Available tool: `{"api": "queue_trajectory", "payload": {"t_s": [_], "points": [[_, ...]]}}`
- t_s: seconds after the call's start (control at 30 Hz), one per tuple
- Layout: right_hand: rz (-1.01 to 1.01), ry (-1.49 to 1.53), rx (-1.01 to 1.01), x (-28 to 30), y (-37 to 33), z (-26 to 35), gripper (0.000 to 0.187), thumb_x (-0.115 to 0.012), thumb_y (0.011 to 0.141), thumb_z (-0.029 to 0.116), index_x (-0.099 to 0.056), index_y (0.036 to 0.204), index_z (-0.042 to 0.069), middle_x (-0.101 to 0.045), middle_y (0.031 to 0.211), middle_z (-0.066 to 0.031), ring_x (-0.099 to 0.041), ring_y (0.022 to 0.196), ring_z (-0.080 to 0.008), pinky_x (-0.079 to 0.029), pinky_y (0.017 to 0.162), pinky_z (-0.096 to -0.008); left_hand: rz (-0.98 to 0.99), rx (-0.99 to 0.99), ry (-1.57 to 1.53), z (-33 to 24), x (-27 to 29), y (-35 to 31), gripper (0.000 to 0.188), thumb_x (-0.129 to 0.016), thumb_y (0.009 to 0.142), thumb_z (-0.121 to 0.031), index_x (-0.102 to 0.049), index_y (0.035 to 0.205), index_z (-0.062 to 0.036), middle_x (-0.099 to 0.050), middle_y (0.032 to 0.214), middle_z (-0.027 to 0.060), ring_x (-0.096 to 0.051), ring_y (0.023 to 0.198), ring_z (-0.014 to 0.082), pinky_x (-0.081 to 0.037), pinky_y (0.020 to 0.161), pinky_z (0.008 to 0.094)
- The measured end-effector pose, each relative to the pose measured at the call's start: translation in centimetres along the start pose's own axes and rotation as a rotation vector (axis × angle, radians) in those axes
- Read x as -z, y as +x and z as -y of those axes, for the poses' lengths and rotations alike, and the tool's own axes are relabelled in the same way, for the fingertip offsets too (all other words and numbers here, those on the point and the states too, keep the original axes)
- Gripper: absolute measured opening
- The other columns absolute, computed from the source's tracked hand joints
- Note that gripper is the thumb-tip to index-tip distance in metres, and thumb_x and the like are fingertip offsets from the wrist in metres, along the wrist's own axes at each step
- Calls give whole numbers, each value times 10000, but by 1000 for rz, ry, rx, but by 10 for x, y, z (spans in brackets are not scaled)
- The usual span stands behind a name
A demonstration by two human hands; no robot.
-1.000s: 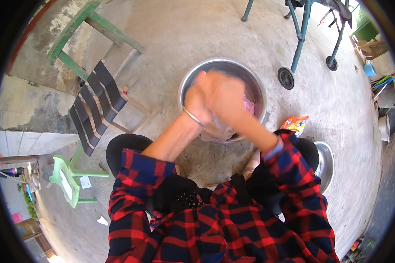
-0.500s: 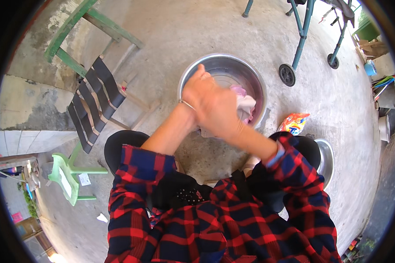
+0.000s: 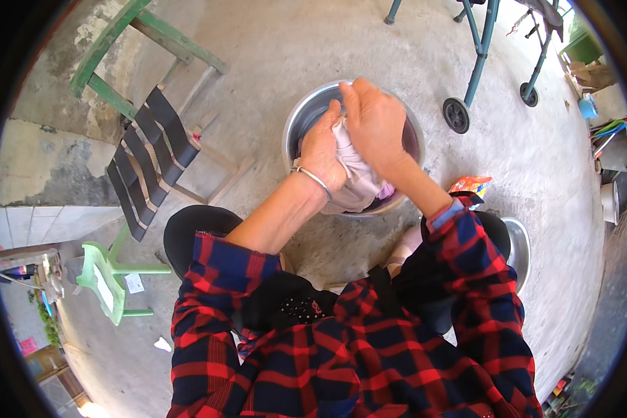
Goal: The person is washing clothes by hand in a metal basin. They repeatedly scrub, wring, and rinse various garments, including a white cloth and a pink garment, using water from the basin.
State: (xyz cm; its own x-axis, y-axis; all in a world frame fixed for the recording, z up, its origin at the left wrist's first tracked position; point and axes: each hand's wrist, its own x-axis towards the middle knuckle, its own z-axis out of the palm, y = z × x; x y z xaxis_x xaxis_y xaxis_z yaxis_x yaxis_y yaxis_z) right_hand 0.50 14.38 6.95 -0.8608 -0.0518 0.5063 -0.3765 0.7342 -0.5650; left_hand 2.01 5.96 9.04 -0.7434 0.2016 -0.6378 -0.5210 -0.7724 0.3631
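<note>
A round metal basin [image 3: 290, 130] stands on the floor in front of me. Pale pink wet-looking cloth [image 3: 356, 172] with a purple patch bunches up in it, partly draping over the near rim. My left hand [image 3: 320, 151], with a silver bangle at the wrist, grips the cloth from its left side, thumb pointing up; its other fingers are hidden. On the right side, my right hand [image 3: 379, 125] is closed over the cloth's upper part, knuckles up. The two hands are close together above the basin.
An orange detergent bag [image 3: 471, 185] and a second metal basin [image 3: 520, 254] lie by my right knee. To the left are a wooden chair with black straps [image 3: 146, 157] and a green plastic stool [image 3: 108, 282]. A wheeled walker frame [image 3: 476, 76] stands far right.
My hands were crossed and blurred over the basin, the right over the left. Now they are side by side, the right hand moved up and right, with cloth raised between them.
</note>
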Motion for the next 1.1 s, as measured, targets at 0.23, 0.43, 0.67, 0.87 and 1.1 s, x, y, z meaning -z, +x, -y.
{"api": "queue_trajectory", "payload": {"t_s": [0.23,0.43,0.67,0.87,1.1], "points": [[-63,17,295,-16,-15,12,296,-550,931,239,-560,700,54,-536,629,-164,-545,538,-352,-409,472,-429,295,53,-6,-10,44,14,365,-435,1002,-449,-527,820,-146,-554,769,12,-565,703,174,-520,689,362],[52,-257,404,3,-33,30,112,-592,775,174,-566,739,71,-591,708,-82,-601,604,-267,-468,474,-373,820,92,-150,-10,86,78,293,-499,984,-320,-592,1105,-69,-667,1031,90,-650,971,246,-544,863,420],[174,376,-208,12,13,-8,331,-580,936,356,-594,764,74,-604,633,-64,-610,632,-208,-446,531,-341,396,7,73,-17,29,-3,441,-484,981,-440,-600,1095,-30,-677,1039,125,-672,949,254,-552,859,403],[545,896,-180,58,20,-29,574,-642,897,264,-426,1409,122,-505,1237,-60,-508,1086,-128,-384,966,-283,410,-108,-48,-80,28,-19,480,-598,925,-430,-583,1042,35,-676,994,158,-676,912,255,-565,838,407],[514,844,-45,63,5,-13,571,-645,851,53,-491,1397,116,-536,1271,4,-531,876,-81,-435,792,-219,422,-112,-124,-94,43,-15,203,-628,929,-205,-616,958,-4,-635,904,98,-613,706,198,-560,678,333]]}}
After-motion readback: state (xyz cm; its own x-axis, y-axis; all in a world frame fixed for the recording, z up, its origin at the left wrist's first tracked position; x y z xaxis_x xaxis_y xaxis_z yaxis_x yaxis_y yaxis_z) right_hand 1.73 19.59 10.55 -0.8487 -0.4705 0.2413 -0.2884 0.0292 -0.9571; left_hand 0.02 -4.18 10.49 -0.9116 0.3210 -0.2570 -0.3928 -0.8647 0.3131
